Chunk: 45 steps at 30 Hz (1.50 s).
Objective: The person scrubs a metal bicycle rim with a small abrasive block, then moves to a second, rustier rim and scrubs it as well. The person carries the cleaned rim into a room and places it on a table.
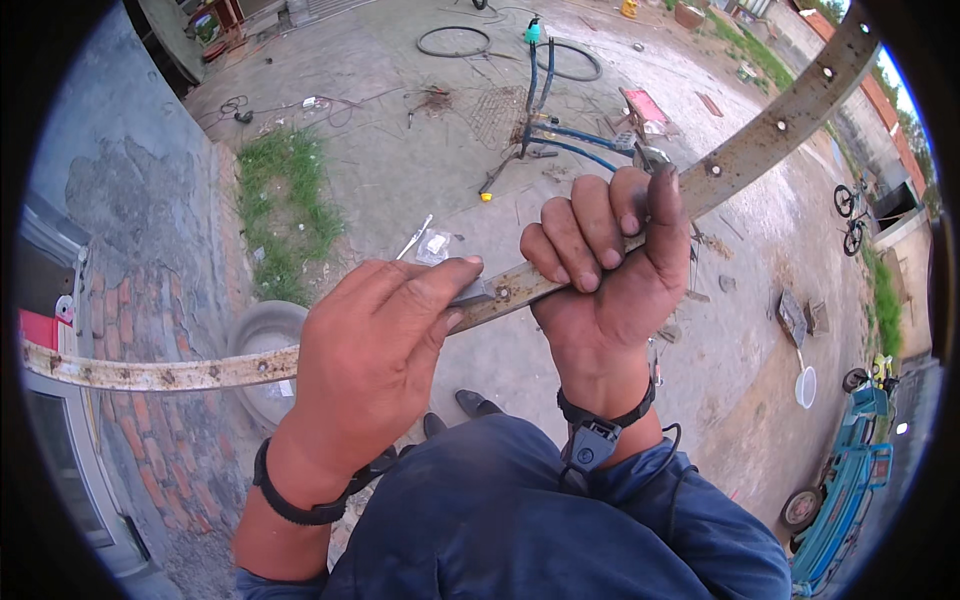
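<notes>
A rusty, pale bicycle wheel rim [745, 160] with spoke holes curves across in front of my body, from the lower left to the upper right. My right hand [615, 300] is closed round the rim, palm turned up and fingers curled over it. Just to its left, my left hand [365, 350] pinches a small grey flat piece [474, 293] between thumb and fingers, pressed against the rim. What exactly this piece is, I cannot tell. The left fingers' undersides are hidden behind the rim and hand.
A blue bicycle frame [575, 135] stands on the concrete ahead, with a black tyre [453, 41] beyond it. A grey basin [262, 325] sits by the brick wall [150, 440] at left. To the right are a long-handled dustpan [792, 318] and a blue cargo tricycle [850, 480].
</notes>
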Tool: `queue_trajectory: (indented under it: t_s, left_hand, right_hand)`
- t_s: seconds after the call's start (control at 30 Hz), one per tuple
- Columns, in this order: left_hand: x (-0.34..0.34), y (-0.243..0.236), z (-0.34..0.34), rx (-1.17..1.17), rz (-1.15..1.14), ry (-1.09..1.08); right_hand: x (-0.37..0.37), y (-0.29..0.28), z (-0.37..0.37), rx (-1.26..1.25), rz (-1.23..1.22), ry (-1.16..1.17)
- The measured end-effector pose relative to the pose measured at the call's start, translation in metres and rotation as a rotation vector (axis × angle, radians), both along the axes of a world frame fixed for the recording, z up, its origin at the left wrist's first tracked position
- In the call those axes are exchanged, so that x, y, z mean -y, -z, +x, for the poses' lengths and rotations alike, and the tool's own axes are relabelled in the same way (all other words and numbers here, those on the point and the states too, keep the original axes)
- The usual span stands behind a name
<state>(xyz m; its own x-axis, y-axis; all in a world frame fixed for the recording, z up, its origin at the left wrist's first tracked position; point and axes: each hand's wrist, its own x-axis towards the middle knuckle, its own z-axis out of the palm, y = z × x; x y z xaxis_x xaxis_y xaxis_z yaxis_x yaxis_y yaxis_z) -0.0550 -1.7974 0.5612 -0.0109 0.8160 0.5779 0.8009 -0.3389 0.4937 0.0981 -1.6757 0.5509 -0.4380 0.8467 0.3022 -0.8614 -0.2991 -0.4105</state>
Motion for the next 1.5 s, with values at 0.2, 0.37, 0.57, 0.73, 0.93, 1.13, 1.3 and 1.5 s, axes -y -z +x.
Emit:
queue_trajectory:
  t_s: [0.2, 0.37, 0.57, 0.73, 0.93, 1.13, 1.3, 1.5]
  left_hand:
    - [-0.005, 0.001, -0.006, 0.011, -0.011, 0.016]
    - [0.006, 0.001, -0.014, 0.010, -0.109, -0.003]
    - [-0.003, -0.002, -0.024, -0.010, -0.125, -0.020]
    - [-0.012, -0.006, -0.021, 0.034, -0.109, 0.013]
    - [-0.018, -0.005, -0.018, 0.042, -0.051, 0.031]
    - [-0.012, -0.005, -0.020, 0.038, -0.106, 0.007]
    - [-0.013, -0.003, -0.016, 0.006, -0.047, 0.026]
    - [-0.014, 0.002, -0.012, -0.025, 0.040, 0.041]
  right_hand:
    - [0.002, 0.002, -0.010, 0.005, -0.024, -0.006]
    - [0.002, 0.007, -0.006, 0.007, 0.031, -0.010]
    - [-0.003, 0.002, -0.009, 0.005, 0.059, -0.029]
    - [-0.009, 0.001, -0.013, 0.015, 0.071, -0.043]
    - [-0.014, 0.002, -0.016, -0.008, 0.103, -0.065]
    - [-0.015, 0.002, -0.016, -0.001, 0.098, -0.074]
    - [-0.013, 0.001, -0.013, 0.009, 0.086, -0.066]
    - [-0.007, -0.001, -0.019, 0.015, 0.009, -0.042]
